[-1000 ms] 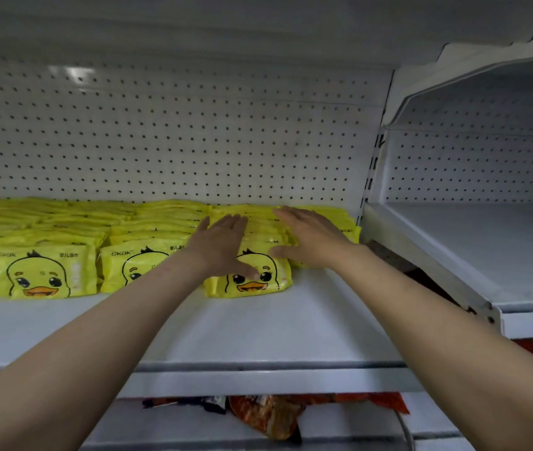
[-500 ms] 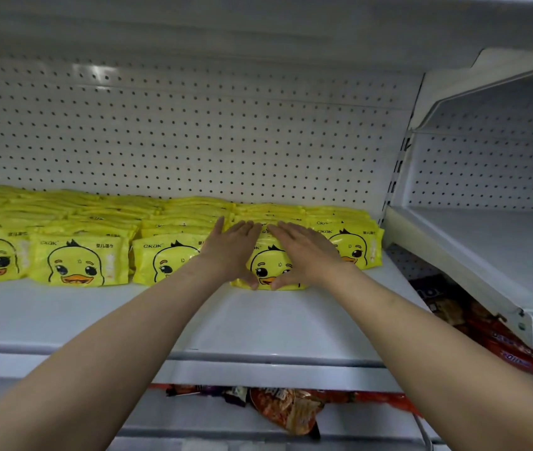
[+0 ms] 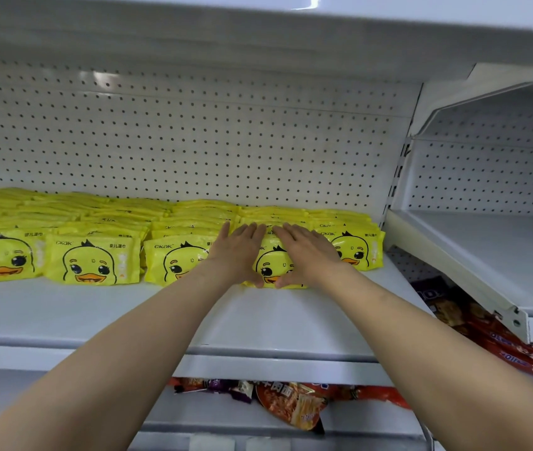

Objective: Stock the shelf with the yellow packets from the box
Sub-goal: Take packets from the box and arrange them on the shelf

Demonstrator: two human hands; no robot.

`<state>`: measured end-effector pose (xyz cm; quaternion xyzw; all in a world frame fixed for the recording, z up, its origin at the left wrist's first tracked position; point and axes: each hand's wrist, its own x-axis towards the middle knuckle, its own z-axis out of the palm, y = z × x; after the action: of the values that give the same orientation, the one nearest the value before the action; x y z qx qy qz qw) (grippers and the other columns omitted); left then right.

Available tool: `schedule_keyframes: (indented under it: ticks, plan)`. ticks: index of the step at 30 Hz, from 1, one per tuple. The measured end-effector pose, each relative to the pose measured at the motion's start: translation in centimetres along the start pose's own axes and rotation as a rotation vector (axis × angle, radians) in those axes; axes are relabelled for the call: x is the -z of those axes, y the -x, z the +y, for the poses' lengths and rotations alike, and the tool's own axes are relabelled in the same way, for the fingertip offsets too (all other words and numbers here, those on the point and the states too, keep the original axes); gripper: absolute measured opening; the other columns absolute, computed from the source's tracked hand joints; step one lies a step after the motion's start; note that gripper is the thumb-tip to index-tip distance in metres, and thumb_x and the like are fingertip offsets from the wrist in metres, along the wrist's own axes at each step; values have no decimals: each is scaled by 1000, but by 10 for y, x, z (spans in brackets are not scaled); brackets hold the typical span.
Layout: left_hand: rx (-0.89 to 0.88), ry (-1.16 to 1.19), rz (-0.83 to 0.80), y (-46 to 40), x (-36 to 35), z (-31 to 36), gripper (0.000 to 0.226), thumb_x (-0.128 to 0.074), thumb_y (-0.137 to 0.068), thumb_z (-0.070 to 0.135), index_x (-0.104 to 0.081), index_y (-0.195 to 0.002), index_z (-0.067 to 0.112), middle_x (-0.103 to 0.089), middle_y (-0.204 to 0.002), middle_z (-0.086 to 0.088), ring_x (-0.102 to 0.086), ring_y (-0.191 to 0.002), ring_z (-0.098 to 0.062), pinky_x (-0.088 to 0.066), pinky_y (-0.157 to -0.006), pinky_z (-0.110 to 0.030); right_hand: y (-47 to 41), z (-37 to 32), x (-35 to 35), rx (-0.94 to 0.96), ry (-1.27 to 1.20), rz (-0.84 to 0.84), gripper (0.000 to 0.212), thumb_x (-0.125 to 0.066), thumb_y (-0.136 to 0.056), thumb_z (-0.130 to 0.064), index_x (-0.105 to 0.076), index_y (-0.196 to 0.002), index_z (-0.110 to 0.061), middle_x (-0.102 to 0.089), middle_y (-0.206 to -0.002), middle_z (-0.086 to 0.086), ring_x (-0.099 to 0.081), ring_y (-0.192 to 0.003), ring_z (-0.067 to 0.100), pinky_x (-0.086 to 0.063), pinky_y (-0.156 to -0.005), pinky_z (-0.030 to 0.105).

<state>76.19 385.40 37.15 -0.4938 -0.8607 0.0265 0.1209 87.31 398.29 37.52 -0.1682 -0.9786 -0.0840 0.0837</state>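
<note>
Hands, left hand (image 3: 237,252) and right hand (image 3: 307,253), have closed in together, fingers flat and released, pressing the front yellow duck packet (image 3: 273,270) back into its shelf (image 3: 161,314) row, so placement looks nearly finished.

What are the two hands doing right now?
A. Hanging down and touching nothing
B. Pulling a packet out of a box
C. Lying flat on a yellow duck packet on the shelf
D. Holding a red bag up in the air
C: the left hand and right hand both lie with straight fingers on the front yellow duck packet standing on the white shelf.
</note>
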Motion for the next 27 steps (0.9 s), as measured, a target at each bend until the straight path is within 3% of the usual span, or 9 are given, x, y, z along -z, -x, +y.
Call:
schedule_keyframes:
  ticks: [16,27]
  plan:
    - [15,68,45,35,18,-41,118,-76,-70,57,-6,-154,16,-12,-162,-7,-12,-149,-23,-11,-121,-43,-5,-38,37,8,-29,15,102,-70,-77,-63,-17,-156,-25,-18,-163,1,-19,-149,21,-29,-115,40]
    - [101,111,22,90,20,-173,115,-78,-69,56,-12,-154,15,-26,-157,-7,-28,-142,-29,-34,-111,-42,-55,-163,57,92,-79,34,97,-68,-79,-63,-20,-155,-26,-22,-162,-3,-19,-148,18,-34,-111,39]
